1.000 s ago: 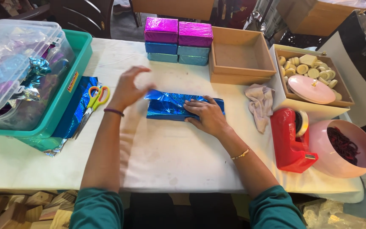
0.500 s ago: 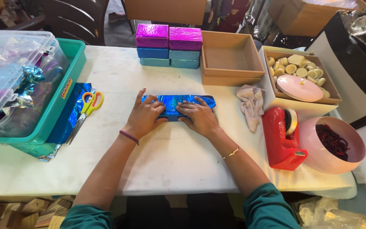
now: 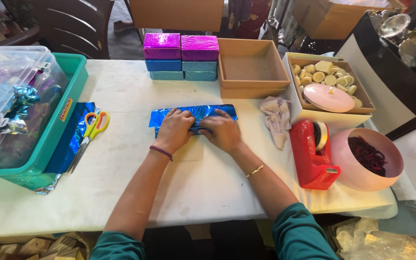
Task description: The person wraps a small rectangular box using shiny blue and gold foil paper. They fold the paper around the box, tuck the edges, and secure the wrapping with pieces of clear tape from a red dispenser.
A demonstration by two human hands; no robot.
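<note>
A small box half wrapped in shiny blue foil paper (image 3: 196, 112) lies in the middle of the white table (image 3: 208, 188). My left hand (image 3: 173, 130) lies flat on its left part, fingers spread over the foil. My right hand (image 3: 223, 131) presses down on the right part, fingers pointing left. Both hands hold the foil folded against the box, and most of the box is hidden under them.
Wrapped boxes, pink (image 3: 180, 46) on top of blue ones, are stacked at the back beside an open wooden box (image 3: 251, 70). Scissors (image 3: 90, 132) lie on blue foil at left by a teal bin (image 3: 54, 135). A red tape dispenser (image 3: 311, 154), pink bowl (image 3: 367, 159) and cloth (image 3: 276, 118) stand right.
My left hand, raised with something white a second ago, has come down onto the foil. Both hands now press closer together on the package.
</note>
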